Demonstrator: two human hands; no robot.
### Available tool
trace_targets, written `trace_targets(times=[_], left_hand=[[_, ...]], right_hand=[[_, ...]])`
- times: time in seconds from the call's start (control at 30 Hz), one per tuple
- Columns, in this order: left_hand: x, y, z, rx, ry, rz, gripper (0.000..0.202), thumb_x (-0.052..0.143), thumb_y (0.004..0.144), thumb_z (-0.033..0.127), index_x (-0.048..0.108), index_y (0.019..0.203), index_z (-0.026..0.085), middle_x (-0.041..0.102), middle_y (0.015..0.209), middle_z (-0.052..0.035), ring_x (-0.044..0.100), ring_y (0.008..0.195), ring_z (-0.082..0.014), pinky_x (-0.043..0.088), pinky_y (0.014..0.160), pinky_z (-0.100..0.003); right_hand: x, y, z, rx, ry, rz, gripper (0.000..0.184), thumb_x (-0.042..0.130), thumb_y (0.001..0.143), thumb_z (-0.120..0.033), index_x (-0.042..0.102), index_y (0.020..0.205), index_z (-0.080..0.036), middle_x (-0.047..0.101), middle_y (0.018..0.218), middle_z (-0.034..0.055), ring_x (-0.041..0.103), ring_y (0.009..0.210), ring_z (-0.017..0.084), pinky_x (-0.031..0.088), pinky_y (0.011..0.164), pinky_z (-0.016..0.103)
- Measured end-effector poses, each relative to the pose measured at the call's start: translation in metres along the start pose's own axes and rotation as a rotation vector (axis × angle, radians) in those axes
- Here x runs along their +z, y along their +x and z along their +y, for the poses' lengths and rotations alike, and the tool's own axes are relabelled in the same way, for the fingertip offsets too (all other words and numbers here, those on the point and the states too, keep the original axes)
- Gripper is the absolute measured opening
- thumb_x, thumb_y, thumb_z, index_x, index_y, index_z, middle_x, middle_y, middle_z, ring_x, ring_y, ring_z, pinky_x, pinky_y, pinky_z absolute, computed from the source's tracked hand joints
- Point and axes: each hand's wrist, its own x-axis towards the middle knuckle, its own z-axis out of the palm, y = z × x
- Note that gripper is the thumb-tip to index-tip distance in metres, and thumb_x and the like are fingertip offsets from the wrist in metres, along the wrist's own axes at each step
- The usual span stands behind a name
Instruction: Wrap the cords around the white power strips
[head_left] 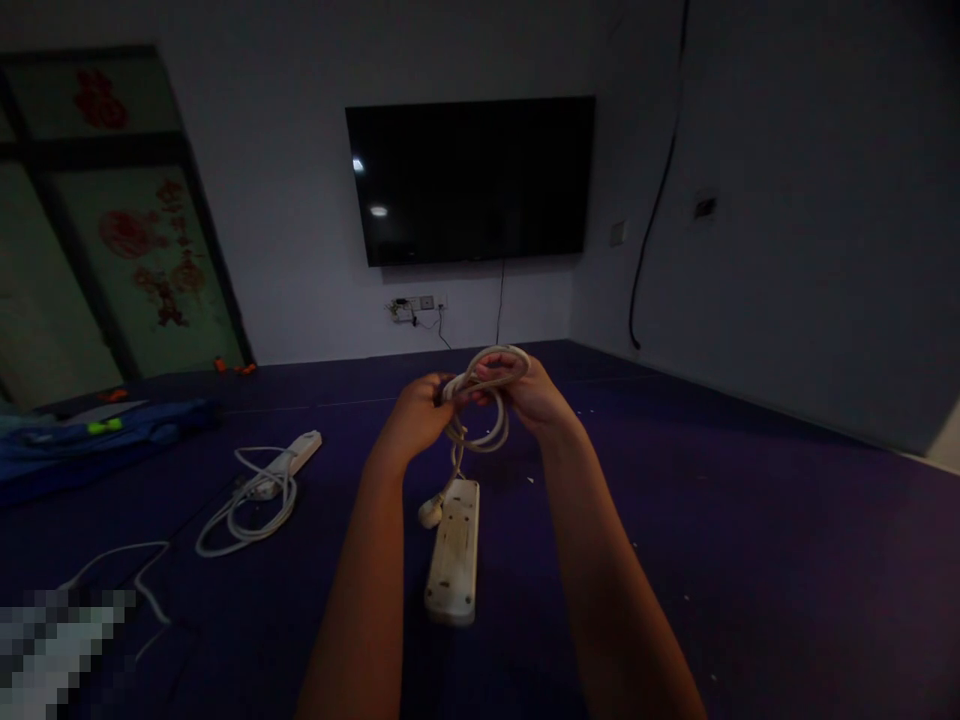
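Observation:
My left hand (420, 412) and my right hand (525, 395) are raised in front of me, both closed on a coiled white cable (487, 400). The coil loops between the two hands. From it hangs a white power strip (454, 550), dangling with its underside towards me. The cable's plug (430, 513) hangs beside the strip's top left corner.
A second white power strip (300, 452) with its loose cable (247, 505) lies on the dark purple floor at the left. Blue fabric (90, 440) lies further left. A wall television (471, 180) and wall sockets (416, 303) are ahead. A thin white cable (127, 565) runs at the lower left.

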Motion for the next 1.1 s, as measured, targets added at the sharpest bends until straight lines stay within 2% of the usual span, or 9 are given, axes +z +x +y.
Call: trace_targets(times=[0.07, 0.13, 0.23, 0.37, 0.6, 0.8, 0.87, 0.97, 1.1], left_hand=[[-0.003, 0.0, -0.001, 0.023, 0.035, -0.014, 0.025, 0.063, 0.075, 0.038, 0.067, 0.082, 0.014, 0.069, 0.078, -0.0065, 0.061, 0.068, -0.016, 0.047, 0.064, -0.027], [-0.006, -0.001, -0.003, -0.007, 0.093, 0.031, 0.028, 0.062, 0.075, 0.042, 0.065, 0.075, 0.014, 0.066, 0.069, -0.0048, 0.057, 0.06, -0.015, 0.043, 0.056, -0.026], [-0.011, -0.002, -0.006, -0.066, 0.163, 0.101, 0.031, 0.061, 0.073, 0.045, 0.062, 0.068, 0.015, 0.061, 0.06, -0.0027, 0.053, 0.054, -0.0143, 0.037, 0.05, -0.025], [-0.018, -0.002, -0.012, -0.071, 0.171, 0.123, 0.033, 0.06, 0.072, 0.047, 0.058, 0.062, 0.016, 0.056, 0.054, -0.0003, 0.051, 0.051, -0.0136, 0.035, 0.049, -0.024], [-0.019, 0.001, -0.013, -0.109, 0.202, 0.093, 0.025, 0.058, 0.072, 0.039, 0.059, 0.061, 0.016, 0.057, 0.053, 0.0005, 0.052, 0.052, -0.0136, 0.035, 0.051, -0.024], [-0.015, 0.0, -0.005, -0.091, 0.231, 0.101, 0.03, 0.057, 0.074, 0.041, 0.057, 0.056, 0.017, 0.051, 0.047, 0.0024, 0.046, 0.048, -0.0123, 0.031, 0.05, -0.024], [-0.015, -0.002, -0.002, -0.087, 0.242, 0.118, 0.03, 0.057, 0.075, 0.041, 0.058, 0.056, 0.017, 0.051, 0.048, 0.0018, 0.047, 0.049, -0.0126, 0.03, 0.05, -0.024], [-0.015, -0.004, 0.001, -0.093, 0.273, 0.155, 0.032, 0.057, 0.074, 0.041, 0.057, 0.054, 0.016, 0.052, 0.048, 0.0008, 0.047, 0.05, -0.0131, 0.029, 0.05, -0.025], [-0.016, -0.006, 0.002, -0.031, 0.325, 0.203, 0.035, 0.056, 0.075, 0.042, 0.053, 0.05, 0.017, 0.046, 0.045, 0.0017, 0.042, 0.047, -0.0122, 0.027, 0.05, -0.025]], right_hand=[[0.001, 0.002, 0.003, 0.037, -0.008, 0.015, 0.032, 0.079, 0.059, -0.041, 0.063, 0.071, -0.017, 0.067, 0.061, 0.0009, 0.062, 0.048, 0.013, 0.049, 0.045, 0.023], [0.001, 0.004, 0.005, 0.069, -0.031, 0.078, 0.034, 0.072, 0.068, -0.05, 0.065, 0.073, -0.017, 0.068, 0.064, 0.003, 0.063, 0.052, 0.014, 0.05, 0.05, 0.025], [-0.002, 0.006, 0.001, 0.073, -0.05, 0.168, 0.052, 0.049, 0.08, -0.066, 0.068, 0.08, -0.017, 0.072, 0.075, 0.008, 0.068, 0.067, 0.018, 0.052, 0.061, 0.029], [-0.006, 0.004, -0.013, 0.003, -0.079, 0.161, 0.071, 0.031, 0.079, -0.077, 0.07, 0.086, -0.019, 0.073, 0.092, 0.0116, 0.068, 0.089, 0.022, 0.051, 0.076, 0.036], [0.007, -0.005, -0.026, -0.169, -0.18, 0.15, 0.058, 0.053, 0.072, -0.073, 0.073, 0.089, -0.021, 0.073, 0.096, 0.0085, 0.065, 0.097, 0.023, 0.048, 0.082, 0.037], [0.015, -0.004, -0.026, -0.225, -0.27, 0.205, 0.038, 0.067, 0.069, -0.058, 0.069, 0.066, -0.019, 0.072, 0.081, 0.007, 0.065, 0.088, 0.021, 0.047, 0.079, 0.034], [0.012, -0.003, -0.025, -0.205, -0.27, 0.233, 0.035, 0.07, 0.068, -0.054, 0.067, 0.063, -0.019, 0.071, 0.077, 0.0066, 0.064, 0.086, 0.021, 0.047, 0.076, 0.032], [0.005, -0.003, -0.022, -0.107, -0.258, 0.217, 0.034, 0.071, 0.066, -0.053, 0.068, 0.069, -0.019, 0.07, 0.077, 0.006, 0.063, 0.087, 0.021, 0.047, 0.072, 0.03], [-0.002, -0.006, -0.021, 0.053, -0.206, 0.106, 0.036, 0.072, 0.068, -0.049, 0.071, 0.091, -0.022, 0.071, 0.097, 0.0063, 0.062, 0.096, 0.021, 0.048, 0.075, 0.031]])
